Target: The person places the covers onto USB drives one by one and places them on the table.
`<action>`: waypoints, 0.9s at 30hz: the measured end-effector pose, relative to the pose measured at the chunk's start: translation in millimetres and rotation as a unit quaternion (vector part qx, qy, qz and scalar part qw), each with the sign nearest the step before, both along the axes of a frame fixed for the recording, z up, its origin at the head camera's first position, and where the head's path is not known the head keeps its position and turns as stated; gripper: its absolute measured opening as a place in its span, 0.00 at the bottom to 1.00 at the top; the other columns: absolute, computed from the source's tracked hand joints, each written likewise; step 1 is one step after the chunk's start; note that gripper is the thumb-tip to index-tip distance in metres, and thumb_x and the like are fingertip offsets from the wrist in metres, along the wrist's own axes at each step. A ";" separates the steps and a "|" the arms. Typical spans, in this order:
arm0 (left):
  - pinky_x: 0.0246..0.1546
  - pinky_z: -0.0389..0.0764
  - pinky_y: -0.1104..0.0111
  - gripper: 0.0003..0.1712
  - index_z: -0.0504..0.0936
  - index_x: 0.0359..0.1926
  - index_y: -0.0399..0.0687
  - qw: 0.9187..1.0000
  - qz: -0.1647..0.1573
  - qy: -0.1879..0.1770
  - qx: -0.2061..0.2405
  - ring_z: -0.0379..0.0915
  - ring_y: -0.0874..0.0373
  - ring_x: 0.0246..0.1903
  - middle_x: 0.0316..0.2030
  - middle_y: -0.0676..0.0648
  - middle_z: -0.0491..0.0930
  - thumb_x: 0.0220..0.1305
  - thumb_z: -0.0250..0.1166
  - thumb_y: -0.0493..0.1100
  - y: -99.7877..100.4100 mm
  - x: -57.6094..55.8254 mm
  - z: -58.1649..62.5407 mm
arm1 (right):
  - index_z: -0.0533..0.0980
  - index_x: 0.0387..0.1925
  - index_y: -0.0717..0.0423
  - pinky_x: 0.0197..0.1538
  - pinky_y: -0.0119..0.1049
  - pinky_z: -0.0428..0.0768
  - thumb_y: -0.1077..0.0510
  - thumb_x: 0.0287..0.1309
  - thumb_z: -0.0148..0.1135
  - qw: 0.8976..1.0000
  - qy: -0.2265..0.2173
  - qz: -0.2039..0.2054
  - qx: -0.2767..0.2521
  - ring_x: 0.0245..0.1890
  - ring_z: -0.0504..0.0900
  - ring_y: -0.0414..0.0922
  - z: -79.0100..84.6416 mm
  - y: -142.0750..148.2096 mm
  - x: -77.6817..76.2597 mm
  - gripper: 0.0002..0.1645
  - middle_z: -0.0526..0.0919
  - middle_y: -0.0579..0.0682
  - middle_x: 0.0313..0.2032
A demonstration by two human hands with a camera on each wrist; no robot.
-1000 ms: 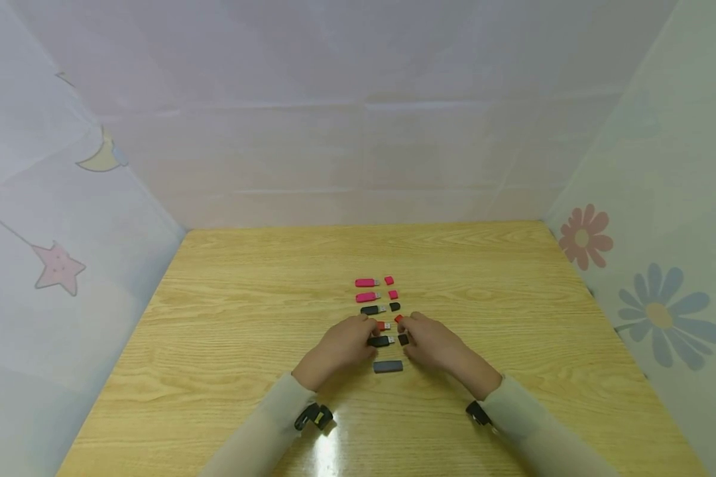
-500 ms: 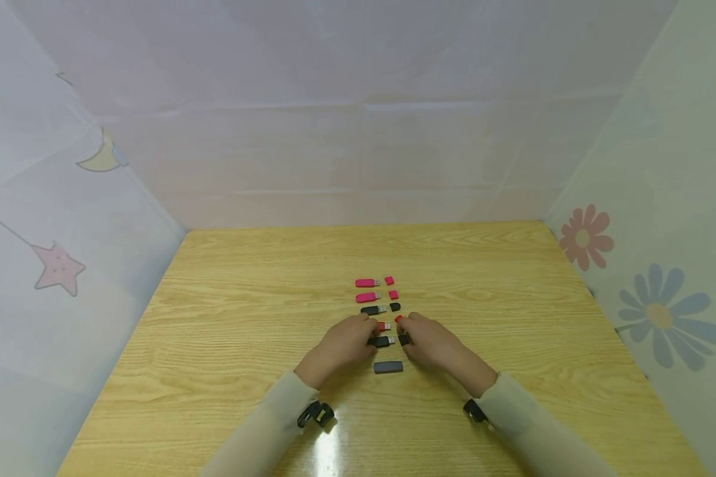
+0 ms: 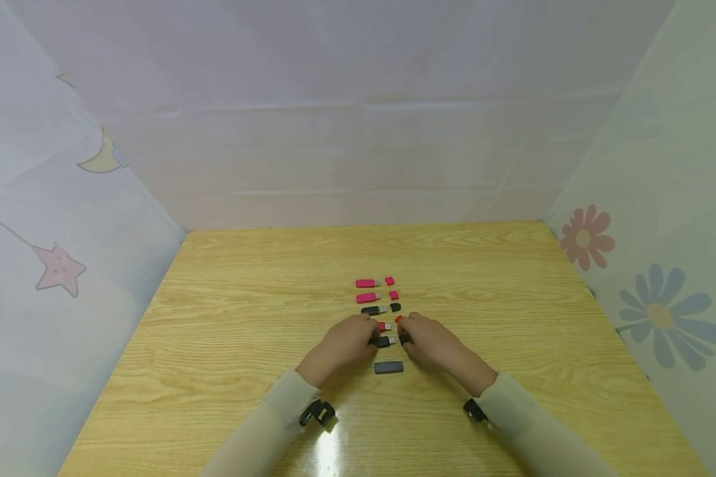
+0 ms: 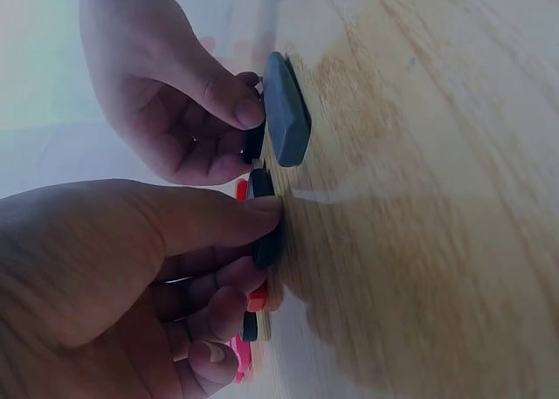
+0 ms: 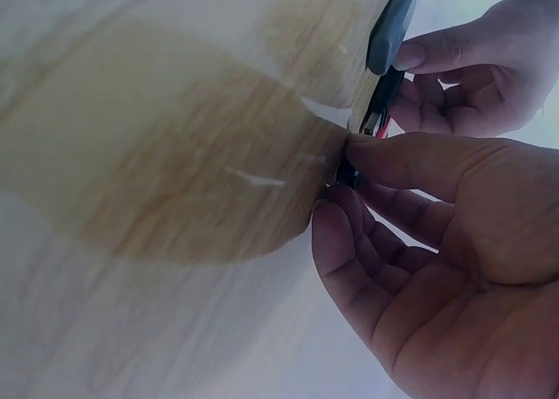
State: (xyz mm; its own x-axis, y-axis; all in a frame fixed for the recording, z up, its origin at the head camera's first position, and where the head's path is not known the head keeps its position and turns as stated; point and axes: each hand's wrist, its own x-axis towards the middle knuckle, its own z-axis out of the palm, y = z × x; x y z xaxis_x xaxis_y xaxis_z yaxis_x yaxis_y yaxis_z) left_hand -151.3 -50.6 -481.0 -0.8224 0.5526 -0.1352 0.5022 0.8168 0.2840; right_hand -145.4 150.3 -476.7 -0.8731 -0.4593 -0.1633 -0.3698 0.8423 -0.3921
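Pinching away at the middle of the pale wood-grain surface point(image 3: 244, 278), the left hand point(image 3: 343, 341) has its thumb and fingers on a slim black plastic-looking USB stick point(image 3: 383, 342), while the right hand point(image 3: 432, 341) pinches a small black cap point(image 3: 404, 339) between thumb and fingertip. And what's new? Barely anything over the last second: both grips stay put, the gap between stick and cap stays too, so I'd call this a careful pause on one pair, the two pieces lined up but apart. Look at the direction: the stick's long axis runs roughly parallel to the far edge, its silver metal connector point(image 3: 392, 341) aimed at the right edge, straight towards the cap. The pair sits about midway between the left and right edges, well apart from the far edge. On the near side lies a dark grey oblong stick point(image 3: 388, 367), same lie, untouched. Just beyond, a red stick point(image 3: 383, 326) is partly hidden by the left hand, with a red cap point(image 3: 399, 319) by the right fingers; farther on, a second black stick point(image 3: 370, 311) and two bright pink sticks point(image 3: 367, 298), connectors rightward, each with its cap apart.
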 end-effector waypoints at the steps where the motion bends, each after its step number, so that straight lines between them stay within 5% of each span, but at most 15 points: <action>1: 0.33 0.75 0.71 0.08 0.85 0.40 0.47 1.000 0.000 0.000 0.001 0.69 0.63 0.30 0.32 0.54 0.77 0.62 0.73 0.43 0.0 0.0 0.1 | 0.78 0.38 0.54 0.36 0.41 0.75 0.65 0.59 0.69 1.000 -0.001 0.000 0.000 0.31 0.72 0.43 -0.3 0.0 -0.3 0.08 0.75 0.48 0.34; 15: 0.31 0.73 0.69 0.09 0.83 0.38 0.49 0.997 0.026 -0.038 0.054 0.70 0.62 0.28 0.30 0.55 0.80 0.59 0.73 0.44 -6.6 1.4 8.4 | 0.79 0.41 0.56 0.36 0.40 0.75 0.61 0.61 0.69 0.999 -0.017 -0.028 -0.018 0.31 0.73 0.42 4.4 1.2 -1.0 0.08 0.76 0.46 0.33; 27: 0.38 0.79 0.68 0.08 0.84 0.44 0.52 0.982 0.058 -0.081 0.163 0.78 0.63 0.36 0.38 0.54 0.85 0.66 0.70 0.44 -20.9 -2.4 13.3 | 0.78 0.44 0.57 0.35 0.36 0.77 0.62 0.61 0.68 0.995 0.012 -0.028 -0.097 0.31 0.76 0.39 10.6 5.1 -4.3 0.11 0.80 0.45 0.32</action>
